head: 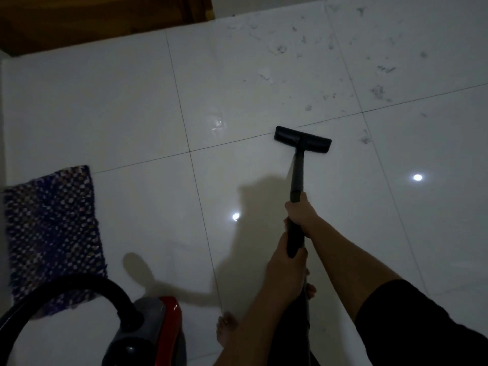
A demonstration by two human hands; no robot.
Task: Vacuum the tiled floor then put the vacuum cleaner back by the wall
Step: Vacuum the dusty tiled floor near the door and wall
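Tiled floor (132, 101) is only partly vacuumed — dust (380, 92) is left beyond the nozzle (303, 140). The wand (297, 175) is gripped by the right hand (301, 210) and, lower, the left hand (285, 257); the vacuum (155, 331) — set beside the feet — is not yet returned.

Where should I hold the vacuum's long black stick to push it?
Hold the wand at its near upper end, fingers wrapped round from above, as the right hand and left hand do. It is a thin tube slanting down to the floor head, so a high grip probably steers it best.
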